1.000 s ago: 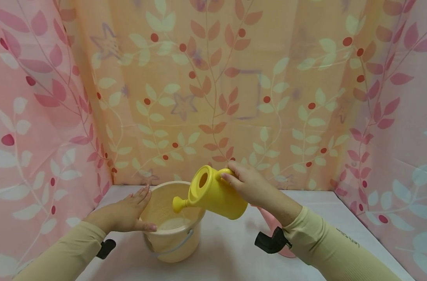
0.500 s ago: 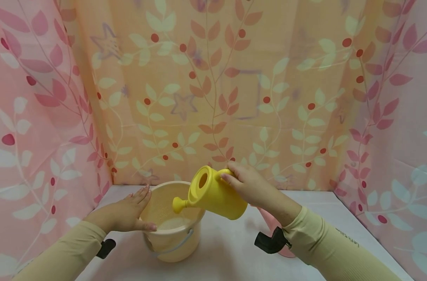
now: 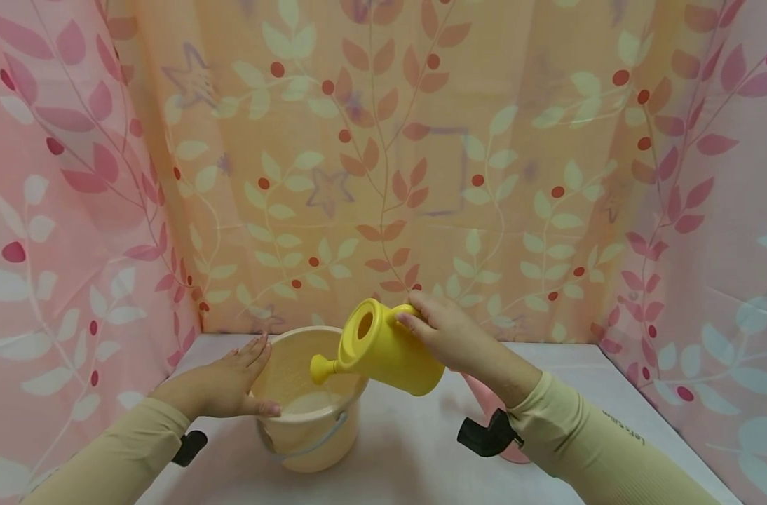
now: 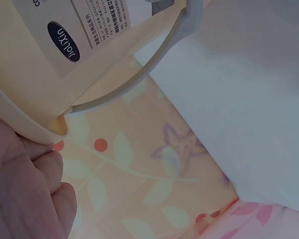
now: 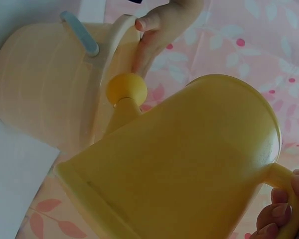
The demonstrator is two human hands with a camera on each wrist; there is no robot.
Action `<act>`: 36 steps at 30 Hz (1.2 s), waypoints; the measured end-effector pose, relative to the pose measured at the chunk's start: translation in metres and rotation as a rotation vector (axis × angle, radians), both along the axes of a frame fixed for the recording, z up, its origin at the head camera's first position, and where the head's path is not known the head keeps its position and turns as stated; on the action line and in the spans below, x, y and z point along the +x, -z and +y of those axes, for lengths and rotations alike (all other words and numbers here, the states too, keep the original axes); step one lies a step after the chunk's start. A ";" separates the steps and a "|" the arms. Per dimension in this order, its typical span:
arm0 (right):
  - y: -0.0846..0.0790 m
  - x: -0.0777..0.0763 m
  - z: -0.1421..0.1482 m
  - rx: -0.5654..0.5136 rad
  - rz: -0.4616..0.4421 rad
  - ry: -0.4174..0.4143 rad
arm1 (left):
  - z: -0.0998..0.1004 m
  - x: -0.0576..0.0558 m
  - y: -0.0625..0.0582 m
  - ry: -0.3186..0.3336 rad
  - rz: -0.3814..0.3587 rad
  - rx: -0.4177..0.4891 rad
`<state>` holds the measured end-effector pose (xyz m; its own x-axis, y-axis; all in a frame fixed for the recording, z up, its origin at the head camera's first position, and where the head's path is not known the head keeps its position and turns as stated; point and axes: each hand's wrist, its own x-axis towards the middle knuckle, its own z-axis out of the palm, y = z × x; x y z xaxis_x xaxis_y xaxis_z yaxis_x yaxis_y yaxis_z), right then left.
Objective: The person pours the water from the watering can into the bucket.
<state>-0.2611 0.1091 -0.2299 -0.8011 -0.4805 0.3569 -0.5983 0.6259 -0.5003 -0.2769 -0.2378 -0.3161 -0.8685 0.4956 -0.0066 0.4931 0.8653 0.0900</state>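
In the head view a yellow watering can (image 3: 396, 351) is tilted to the left, its round spout head over the mouth of a cream bucket (image 3: 320, 445). My right hand (image 3: 449, 330) grips the can by its handle; the right wrist view shows fingers (image 5: 276, 214) curled round that handle. The bucket stands upright on the table. My left hand (image 3: 228, 382) rests on the bucket's left rim, thumb at the near edge and fingers stretched along the far side. In the left wrist view a printed label (image 4: 84, 30) shows on the bucket's wall. Water falling from the spout cannot be made out.
A pink object (image 3: 481, 393) stands on the white table (image 3: 409, 449) behind my right forearm, mostly hidden. The bucket's grey handle (image 3: 317, 445) hangs down its near side. Patterned cloth (image 3: 383, 175) encloses the table at the back and both sides.
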 end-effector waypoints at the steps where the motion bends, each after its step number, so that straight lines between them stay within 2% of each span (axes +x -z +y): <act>1: 0.000 0.000 0.000 0.001 0.002 0.002 | 0.000 0.000 0.000 0.005 0.001 0.001; 12: -0.002 0.001 0.000 -0.005 -0.001 -0.007 | -0.002 -0.002 0.003 0.022 0.012 0.039; 24: 0.001 0.000 0.000 0.008 0.016 -0.004 | 0.000 0.000 0.000 0.000 -0.011 0.000; 36: 0.000 0.000 0.001 0.014 0.012 0.004 | 0.001 0.000 0.000 -0.004 -0.014 -0.002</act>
<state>-0.2610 0.1098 -0.2303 -0.7986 -0.4824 0.3598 -0.6018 0.6353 -0.4839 -0.2771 -0.2371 -0.3156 -0.8703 0.4921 -0.0197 0.4883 0.8675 0.0948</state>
